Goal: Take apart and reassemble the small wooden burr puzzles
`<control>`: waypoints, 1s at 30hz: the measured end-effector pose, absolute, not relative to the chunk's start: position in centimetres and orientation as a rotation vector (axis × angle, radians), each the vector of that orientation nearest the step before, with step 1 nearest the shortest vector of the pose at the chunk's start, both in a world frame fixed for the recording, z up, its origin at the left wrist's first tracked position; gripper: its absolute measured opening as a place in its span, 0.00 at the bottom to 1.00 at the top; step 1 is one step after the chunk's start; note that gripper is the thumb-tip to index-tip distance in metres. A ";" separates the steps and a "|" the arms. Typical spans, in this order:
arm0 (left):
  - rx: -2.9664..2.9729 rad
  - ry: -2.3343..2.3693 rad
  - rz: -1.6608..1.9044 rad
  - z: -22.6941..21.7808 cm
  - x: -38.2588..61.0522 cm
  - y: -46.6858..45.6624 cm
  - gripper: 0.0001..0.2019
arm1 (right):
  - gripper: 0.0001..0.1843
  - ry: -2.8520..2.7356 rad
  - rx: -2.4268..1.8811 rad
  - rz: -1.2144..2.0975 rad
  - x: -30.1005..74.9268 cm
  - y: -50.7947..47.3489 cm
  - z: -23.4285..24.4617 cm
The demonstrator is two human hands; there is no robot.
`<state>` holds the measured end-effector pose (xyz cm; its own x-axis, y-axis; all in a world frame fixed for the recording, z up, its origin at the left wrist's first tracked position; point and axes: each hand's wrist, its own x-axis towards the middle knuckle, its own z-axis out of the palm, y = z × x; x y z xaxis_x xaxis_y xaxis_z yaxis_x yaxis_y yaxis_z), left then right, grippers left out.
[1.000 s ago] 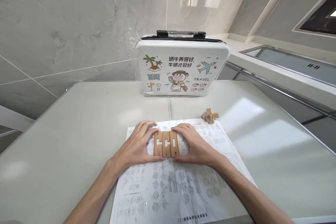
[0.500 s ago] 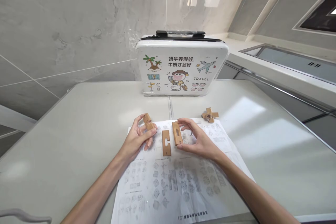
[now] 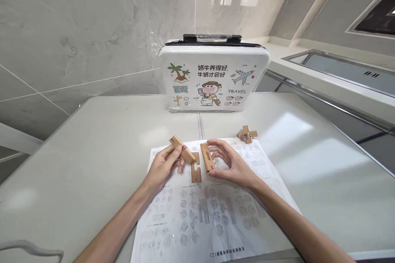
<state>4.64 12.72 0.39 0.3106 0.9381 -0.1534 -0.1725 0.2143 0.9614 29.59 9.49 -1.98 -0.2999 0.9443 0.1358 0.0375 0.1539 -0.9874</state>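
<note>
My left hand (image 3: 169,165) pinches a notched wooden puzzle piece marked 3 (image 3: 187,155), tilted down to the right; the thumb covers its middle. Its lower end overlaps the top of a second wooden puzzle piece marked 1 (image 3: 195,176), which lies flat on the printed sheet (image 3: 173,234) with its notch facing right. Between thumb and fingers, my right hand (image 3: 230,162) grips a slotted wooden puzzle piece marked 2 (image 3: 207,158) by its two ends. This one stands just right of piece 1, its slot toward me.
An assembled cross-shaped wooden puzzle (image 3: 247,134) sits at the sheet's far right corner. Behind, a white cartoon suitcase (image 3: 212,78) in clear plastic stands on the white table (image 3: 92,164). A pale cable or strap (image 3: 33,248) lies at the lower left.
My left hand has turned its piece and brought it to the right, so its end now covers part of piece 1. The piece in my right hand has shifted slightly left.
</note>
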 end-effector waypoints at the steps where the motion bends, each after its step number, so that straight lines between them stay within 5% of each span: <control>1: 1.063 0.930 0.949 0.4 4.7 12.7 0.19 | 0.42 -1.540 -0.979 1.284 29.6 9.4 -2.0; 30: 0.875 0.724 0.680 0.0 5.0 11.8 0.18 | 0.53 -1.787 -0.953 0.803 29.3 8.6 -1.0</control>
<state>5.03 11.85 0.02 0.5751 0.7710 -0.2735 -0.2248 0.4704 0.8533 29.30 8.57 -1.02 -0.2702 0.8663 0.4201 0.2612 0.4860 -0.8340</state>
